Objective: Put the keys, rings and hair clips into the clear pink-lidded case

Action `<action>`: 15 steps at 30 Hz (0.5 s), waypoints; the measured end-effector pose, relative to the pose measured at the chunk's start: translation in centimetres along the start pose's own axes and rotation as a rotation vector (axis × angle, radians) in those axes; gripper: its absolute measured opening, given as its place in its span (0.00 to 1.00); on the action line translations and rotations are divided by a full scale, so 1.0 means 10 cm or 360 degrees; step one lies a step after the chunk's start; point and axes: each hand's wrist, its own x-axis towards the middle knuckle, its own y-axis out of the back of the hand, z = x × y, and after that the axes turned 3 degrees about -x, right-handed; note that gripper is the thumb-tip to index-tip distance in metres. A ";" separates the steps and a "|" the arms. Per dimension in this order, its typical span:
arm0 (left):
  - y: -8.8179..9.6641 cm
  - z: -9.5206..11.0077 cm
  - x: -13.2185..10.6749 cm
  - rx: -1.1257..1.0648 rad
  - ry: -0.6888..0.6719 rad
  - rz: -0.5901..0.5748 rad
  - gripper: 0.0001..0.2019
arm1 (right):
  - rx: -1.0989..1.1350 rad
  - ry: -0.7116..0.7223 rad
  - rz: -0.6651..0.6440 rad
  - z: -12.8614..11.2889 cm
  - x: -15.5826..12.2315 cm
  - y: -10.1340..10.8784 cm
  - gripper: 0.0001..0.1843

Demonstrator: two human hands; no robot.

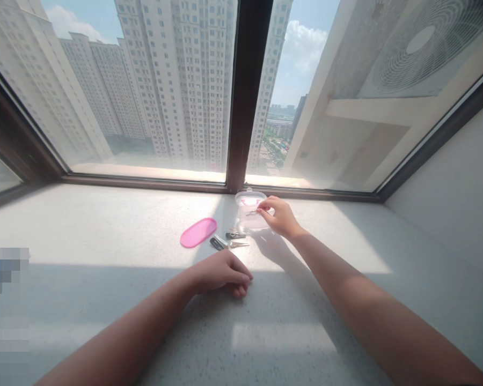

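Note:
My right hand (279, 215) pinches a small slim hair clip (252, 213) between thumb and fingertips, at the clear plastic box (247, 221) by the window. The box stands upright with no lid on it and has pink marks near its top. My left hand (227, 274) rests on the sill nearer to me, its fingers curled together; whether anything is inside them is hidden. Just beyond it lie a black hair clip (217, 243), a silver pointed clip (239, 244) and another dark clip (235, 235). The pink oval lid (198, 232) lies flat to the left of the clips.
The pale speckled window sill (104, 236) carries everything, with strips of sunlight and shadow. Behind the box runs a dark window frame (235, 185) with glass panes. A white wall (446, 161) bounds the right side. A blurred patch (4, 295) covers the left edge.

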 end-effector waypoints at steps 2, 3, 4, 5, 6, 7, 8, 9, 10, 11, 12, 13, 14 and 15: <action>0.01 -0.01 0.00 0.0015 -0.0013 -0.0010 0.13 | 0.0039 -0.0017 -0.0025 0.00 -0.05 0.00 0.06; 0.01 -0.02 0.01 0.0024 -0.0020 -0.0015 0.13 | 0.0054 -0.0021 -0.0040 0.00 -0.07 -0.01 0.06; 0.02 -0.02 0.01 0.0032 -0.0025 -0.0019 0.13 | 0.0064 -0.0024 -0.0061 0.00 -0.09 -0.01 0.07; 0.02 -0.03 0.01 0.0041 -0.0030 -0.0020 0.13 | 0.0070 -0.0028 -0.0086 0.00 -0.10 -0.02 0.07; 0.02 -0.03 0.01 0.0050 -0.0033 -0.0021 0.13 | 0.0071 -0.0033 -0.0114 0.00 -0.12 -0.03 0.07; 0.02 -0.03 0.01 0.0059 -0.0038 -0.0020 0.13 | 0.0067 -0.0038 -0.0141 0.01 -0.13 -0.03 0.08; 0.02 -0.03 0.01 0.0067 -0.0041 -0.0020 0.13 | 0.0061 -0.0040 -0.0167 0.01 -0.13 -0.04 0.08; 0.02 -0.03 0.01 0.0073 -0.0043 -0.0021 0.13 | 0.0053 -0.0038 -0.0186 0.01 -0.14 -0.04 0.08; 0.02 -0.03 0.01 0.0075 -0.0045 -0.0021 0.13 | 0.0046 -0.0029 -0.0202 0.01 -0.14 -0.04 0.08; 0.02 -0.03 0.01 0.0074 -0.0044 -0.0022 0.13 | 0.0042 -0.0017 -0.0211 0.01 -0.15 -0.04 0.08; 0.02 -0.02 0.01 0.0074 -0.0041 -0.0022 0.13 | 0.0044 -0.0003 -0.0214 0.01 -0.15 -0.04 0.08; 0.01 -0.02 0.01 0.0074 -0.0039 -0.0020 0.13 | 0.0049 0.0009 -0.0215 0.01 -0.15 -0.03 0.08; 0.02 -0.02 0.01 0.0077 -0.0038 -0.0021 0.14 | 0.0057 0.0018 -0.0215 0.02 -0.15 -0.03 0.08; 0.02 -0.02 0.01 0.0084 -0.0041 -0.0020 0.14 | 0.0064 0.0025 -0.0214 0.02 -0.15 -0.03 0.08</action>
